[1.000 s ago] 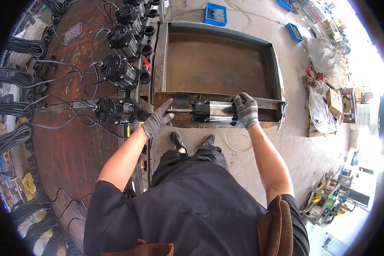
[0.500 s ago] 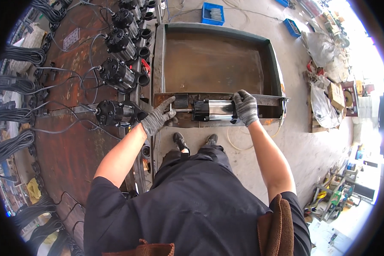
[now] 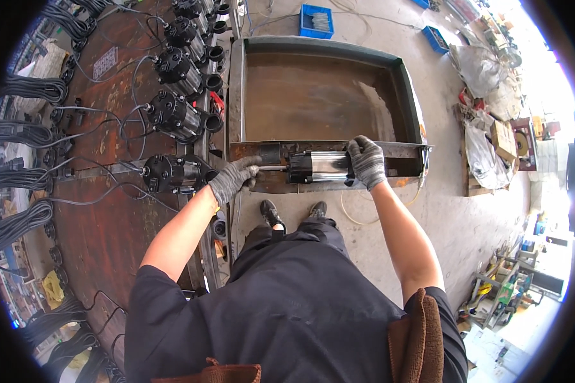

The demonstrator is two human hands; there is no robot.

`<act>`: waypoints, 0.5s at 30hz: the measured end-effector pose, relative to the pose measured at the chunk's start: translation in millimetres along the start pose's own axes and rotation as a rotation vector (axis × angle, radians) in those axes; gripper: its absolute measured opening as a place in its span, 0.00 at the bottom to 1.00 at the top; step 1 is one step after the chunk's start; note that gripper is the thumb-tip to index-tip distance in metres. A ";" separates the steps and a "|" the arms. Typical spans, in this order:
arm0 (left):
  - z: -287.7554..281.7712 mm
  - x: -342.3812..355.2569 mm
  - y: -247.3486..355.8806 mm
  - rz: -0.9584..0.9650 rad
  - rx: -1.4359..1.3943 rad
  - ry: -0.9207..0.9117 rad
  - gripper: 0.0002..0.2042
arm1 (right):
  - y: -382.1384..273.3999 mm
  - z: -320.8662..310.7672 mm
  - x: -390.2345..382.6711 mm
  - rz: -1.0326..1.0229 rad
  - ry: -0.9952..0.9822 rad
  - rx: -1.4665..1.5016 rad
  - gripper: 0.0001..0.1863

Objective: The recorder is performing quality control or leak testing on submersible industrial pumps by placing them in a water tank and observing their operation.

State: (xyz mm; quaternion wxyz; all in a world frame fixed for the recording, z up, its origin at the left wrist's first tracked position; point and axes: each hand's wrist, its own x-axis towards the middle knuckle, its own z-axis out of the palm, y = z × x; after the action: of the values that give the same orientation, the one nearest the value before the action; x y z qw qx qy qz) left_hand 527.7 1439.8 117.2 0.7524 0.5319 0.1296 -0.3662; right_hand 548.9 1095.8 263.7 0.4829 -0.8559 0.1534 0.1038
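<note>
A steel-and-black cylindrical motor body [image 3: 319,167] lies horizontally over the rusty front ledge of a metal trough [image 3: 241,102], its thin shaft [image 3: 273,167] pointing left. My right hand [image 3: 366,163], in a grey knit glove, is wrapped round the body's right end. At the shaft's tip my left hand [image 3: 235,177], gloved alike, has its fingers curled round the end; the fingertips are small and partly hidden. Just above the shaft sits a dark square pad [image 3: 269,153].
A rusty bench [image 3: 102,242] on the left carries a row of black pumps [image 3: 171,115] with coiled cables [image 3: 29,86]. Blue crates [image 3: 315,22] stand on the floor [image 3: 338,249] beyond. At right are a pallet with bags and boxes [image 3: 485,159] and a cart with tools [image 3: 498,287].
My left fingers, stretched out earlier, have curled in at the shaft's end. My right hand keeps its grip, shifted only slightly leftward with the motor body.
</note>
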 end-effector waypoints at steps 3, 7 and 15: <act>27.8 -9.8 17.2 0.527 0.590 0.071 0.29 | 29.8 0.9 12.9 -0.084 0.016 0.011 0.10; 29.8 -16.2 22.4 0.640 0.898 0.125 0.25 | 5.4 0.4 3.0 -0.044 -0.013 0.013 0.09; 11.6 6.3 32.5 0.164 0.694 -0.223 0.10 | 21.3 -2.0 7.9 -0.166 0.030 -0.104 0.11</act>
State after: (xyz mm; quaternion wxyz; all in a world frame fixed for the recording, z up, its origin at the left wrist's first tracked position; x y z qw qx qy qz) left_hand 552.3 1432.2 141.0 0.5636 0.7208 -0.1283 -0.3826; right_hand 548.6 1082.4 245.3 0.4422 -0.8911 0.0837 0.0584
